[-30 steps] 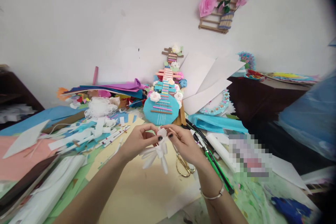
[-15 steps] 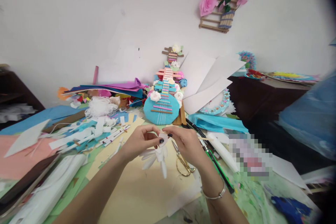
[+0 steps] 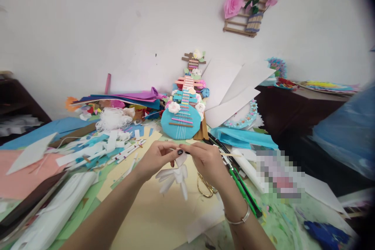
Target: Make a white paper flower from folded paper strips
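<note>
Both of my hands meet over a cream paper sheet (image 3: 158,218) on the cluttered table. My left hand (image 3: 156,158) and my right hand (image 3: 205,160) are closed in a pinch on a white paper flower (image 3: 175,174), whose long petals hang down below my fingers. A thin wooden stick (image 3: 231,155) pokes out to the right of my right hand. Gold-handled scissors (image 3: 205,189) lie on the sheet just under my right wrist, which wears a silver bangle (image 3: 238,218).
A blue paper guitar model (image 3: 183,119) stands behind my hands against the wall. Coloured paper stacks (image 3: 123,99), white strips (image 3: 96,148) and rolled white paper (image 3: 55,211) fill the left. Green and black pens (image 3: 240,187) and white card sheets (image 3: 231,93) lie right. A dark table (image 3: 293,113) stands beyond.
My fingers have closed in tighter over the top of the white flower, covering its centre. The flower has dropped slightly.
</note>
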`<state>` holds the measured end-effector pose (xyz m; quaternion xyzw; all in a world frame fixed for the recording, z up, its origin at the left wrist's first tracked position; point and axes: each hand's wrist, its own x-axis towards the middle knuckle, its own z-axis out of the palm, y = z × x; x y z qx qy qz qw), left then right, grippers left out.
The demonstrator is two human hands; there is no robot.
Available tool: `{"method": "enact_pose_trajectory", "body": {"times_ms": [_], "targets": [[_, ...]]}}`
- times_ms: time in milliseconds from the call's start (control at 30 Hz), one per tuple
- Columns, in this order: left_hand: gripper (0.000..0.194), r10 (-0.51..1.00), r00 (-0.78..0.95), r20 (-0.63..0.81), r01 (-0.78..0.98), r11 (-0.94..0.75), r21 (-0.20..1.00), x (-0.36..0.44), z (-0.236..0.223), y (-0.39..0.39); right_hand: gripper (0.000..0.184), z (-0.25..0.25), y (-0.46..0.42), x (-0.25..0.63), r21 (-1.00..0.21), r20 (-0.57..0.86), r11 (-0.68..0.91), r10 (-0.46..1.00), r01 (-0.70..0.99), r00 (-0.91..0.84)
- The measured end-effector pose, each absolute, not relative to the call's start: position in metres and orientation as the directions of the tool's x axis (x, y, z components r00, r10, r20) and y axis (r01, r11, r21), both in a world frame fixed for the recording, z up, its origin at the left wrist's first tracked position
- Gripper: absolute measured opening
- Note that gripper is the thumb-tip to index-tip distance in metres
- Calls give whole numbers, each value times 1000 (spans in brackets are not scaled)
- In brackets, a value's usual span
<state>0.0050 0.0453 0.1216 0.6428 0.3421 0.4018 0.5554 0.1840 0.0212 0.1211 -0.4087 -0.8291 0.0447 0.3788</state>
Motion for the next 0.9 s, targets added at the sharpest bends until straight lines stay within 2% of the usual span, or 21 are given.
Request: {"method": "enact_pose_trajectory", "body": {"times_ms": [200,567,900], "targets": [[22,892,407,195,27,-225,974,4,117,47,36,121,19,182,-392,613,684,693,615,-381],[19,881,408,240,-12,-257,966,7,119,45,35,125,15,182,-346,640,683,673,644,-370],[17,864,401,305,50,-352,934,5,119,45,22,130,12,181,-434,573,627,746,647,-339]]}}
